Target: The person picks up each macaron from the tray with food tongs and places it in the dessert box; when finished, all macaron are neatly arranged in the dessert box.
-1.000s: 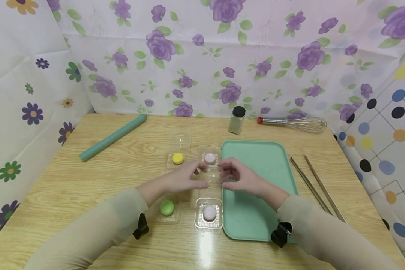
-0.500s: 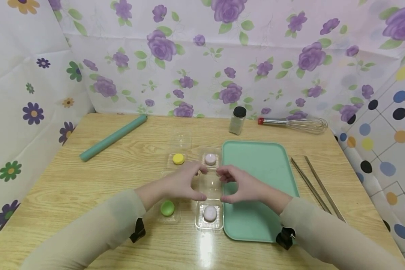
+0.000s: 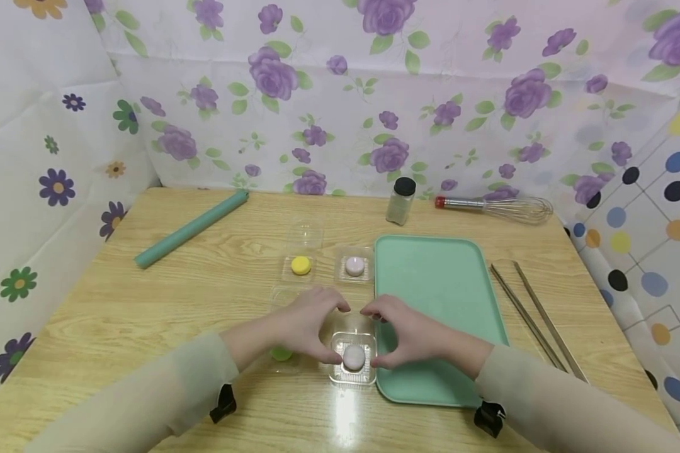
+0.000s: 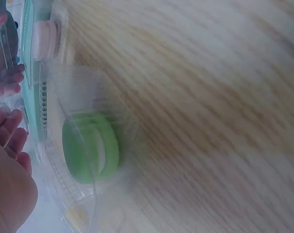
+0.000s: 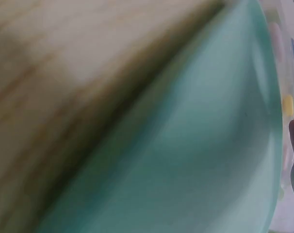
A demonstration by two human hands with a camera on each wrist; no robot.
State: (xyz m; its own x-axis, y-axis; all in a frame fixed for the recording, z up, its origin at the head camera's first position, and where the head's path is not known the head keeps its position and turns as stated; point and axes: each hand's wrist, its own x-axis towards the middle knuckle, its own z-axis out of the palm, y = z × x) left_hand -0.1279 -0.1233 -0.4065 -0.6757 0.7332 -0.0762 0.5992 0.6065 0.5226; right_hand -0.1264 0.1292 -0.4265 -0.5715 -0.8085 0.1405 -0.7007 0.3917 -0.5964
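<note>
My left hand (image 3: 308, 322) and right hand (image 3: 409, 330) face each other over the front clear plastic box (image 3: 354, 380), which holds a pale lilac macaron (image 3: 354, 357). Between them they pinch the sides of its see-through lid (image 3: 354, 323), raised at the box's far side; its outline is faint. Both thumbs are down level with the macaron. A green macaron (image 4: 91, 148) in its own clear box fills the middle of the left wrist view; in the head view my left hand partly covers it. The right hand is above the left edge of the green tray (image 3: 442, 270).
Behind stand clear boxes with a yellow macaron (image 3: 301, 265) and another lilac macaron (image 3: 355, 266). Farther back are a teal rolling pin (image 3: 192, 229), a black-capped jar (image 3: 401, 201) and a whisk (image 3: 495, 206). Metal tongs (image 3: 535, 321) lie right of the tray.
Both hands have come toward the body, from behind the front box to over it, bringing the lid up from its laid-back position. The back lilac macaron now shows fully.
</note>
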